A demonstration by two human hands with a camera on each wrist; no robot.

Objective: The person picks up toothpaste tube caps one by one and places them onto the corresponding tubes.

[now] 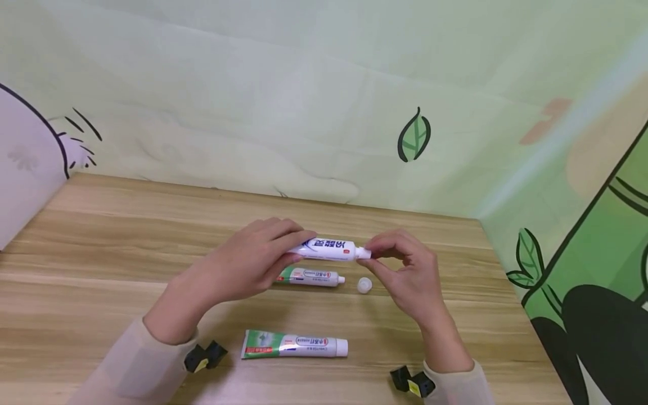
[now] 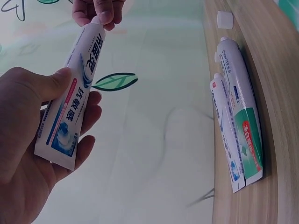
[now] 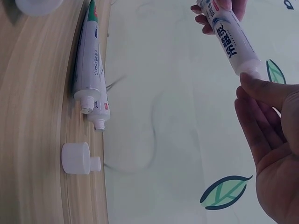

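My left hand [image 1: 243,259] grips a white toothpaste tube [image 2: 70,98] with blue lettering, held up above the table with its narrow end to the right. Thumb and fingers of my right hand [image 1: 412,270] pinch the small white cap [image 1: 363,253] at that end. In the right wrist view, the fingertips largely cover the cap. Below the held tube lies a green-and-white toothpaste tube [image 1: 316,277] with its nozzle bare, partly hidden by the left hand. Beside it, in the left wrist view, lies another white-and-blue tube [image 2: 226,130], also uncapped.
A large loose white cap [image 1: 364,285] rests on the wooden table [image 1: 126,236] near the bare nozzle, with a smaller cap [image 3: 96,164] beside it. Nearer me lies a capped green-and-white tube [image 1: 296,345]. A printed backdrop [image 1: 253,112] rises behind the table.
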